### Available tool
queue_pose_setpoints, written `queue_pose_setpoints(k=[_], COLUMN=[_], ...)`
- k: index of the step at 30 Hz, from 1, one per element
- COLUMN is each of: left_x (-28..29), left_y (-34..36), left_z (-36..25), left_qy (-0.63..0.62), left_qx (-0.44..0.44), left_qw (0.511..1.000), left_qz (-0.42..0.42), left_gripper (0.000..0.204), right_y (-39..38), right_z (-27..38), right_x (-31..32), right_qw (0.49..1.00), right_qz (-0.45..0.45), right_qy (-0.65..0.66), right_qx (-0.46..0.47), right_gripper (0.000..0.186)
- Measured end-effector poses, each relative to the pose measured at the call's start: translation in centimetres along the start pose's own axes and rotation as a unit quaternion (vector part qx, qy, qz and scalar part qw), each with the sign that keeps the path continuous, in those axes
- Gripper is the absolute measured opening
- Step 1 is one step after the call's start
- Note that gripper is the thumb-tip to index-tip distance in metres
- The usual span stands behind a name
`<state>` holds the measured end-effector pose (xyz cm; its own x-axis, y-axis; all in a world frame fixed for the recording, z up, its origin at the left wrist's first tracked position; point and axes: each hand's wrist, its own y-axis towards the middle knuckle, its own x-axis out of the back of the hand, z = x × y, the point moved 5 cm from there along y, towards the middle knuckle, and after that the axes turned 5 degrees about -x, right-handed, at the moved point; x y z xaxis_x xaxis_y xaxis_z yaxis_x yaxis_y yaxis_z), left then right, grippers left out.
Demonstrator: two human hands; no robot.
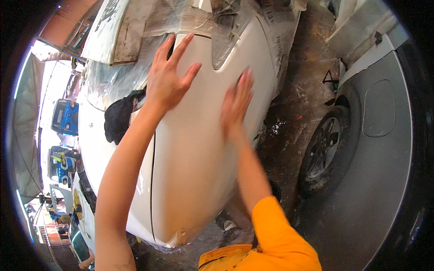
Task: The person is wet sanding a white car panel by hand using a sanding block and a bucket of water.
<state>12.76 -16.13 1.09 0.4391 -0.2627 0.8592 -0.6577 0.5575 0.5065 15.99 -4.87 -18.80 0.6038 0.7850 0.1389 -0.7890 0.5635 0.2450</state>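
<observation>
White car bodywork [194, 144] spreads out beneath both hands, its smooth panel running from just below their wrists to past their fingertips. Left hand [169, 83] lies palm down with fingers and thumb spread, near the panel's upper edge, holding nothing that shows. Right hand [237, 104], blurred, is laid flat with its fingers stretched out, to the right of the left hand and a little lower; whether something is under its palm cannot be told. An orange sleeve [280, 230] covers the upper part of the right arm. Just left of the left wrist is a crumpled black cloth [120, 118]. Beyond the left fingertips, printed paper [165, 20] and clear plastic cover the car, with a white board [105, 31] to their left. Well to the right of the right hand stands a grey car [384, 167] with a dark wheel [323, 147], across a stained floor [296, 86]. Farthest off, left of the left hand, are two blue vehicles [67, 117].
</observation>
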Motion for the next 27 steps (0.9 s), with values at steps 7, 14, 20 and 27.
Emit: queue_pose_setpoints(k=[7, 14, 20, 27], left_x=[1.8, 0.5, 0.4, 1.0], left_y=[-1.2, 0.8, 0.1, 0.5], left_z=[1.5, -0.7, 0.3, -0.2], left_qy=[0.028, 0.001, 0.02, 0.016], left_qx=[0.005, 0.005, -0.002, -0.003], left_qw=[0.999, 1.0, 1.0, 1.0], left_qz=[0.023, 0.016, 0.012, 0.001], left_gripper=[0.067, 0.068, 0.068, 0.066], right_y=[-16.7, 16.6, -25.7, 11.2], right_z=[-0.1, -5.8, 1.6, 0.5], right_x=[-2.3, 0.6, -1.2, 0.0], right_qw=[0.99, 0.995, 0.99, 0.998], right_qz=[0.14, -0.026, 0.135, 0.039], right_qy=[0.01, -0.017, 0.009, -0.032], right_qx=[-0.005, -0.097, 0.03, 0.035], right_gripper=[0.079, 0.062, 0.081, 0.066])
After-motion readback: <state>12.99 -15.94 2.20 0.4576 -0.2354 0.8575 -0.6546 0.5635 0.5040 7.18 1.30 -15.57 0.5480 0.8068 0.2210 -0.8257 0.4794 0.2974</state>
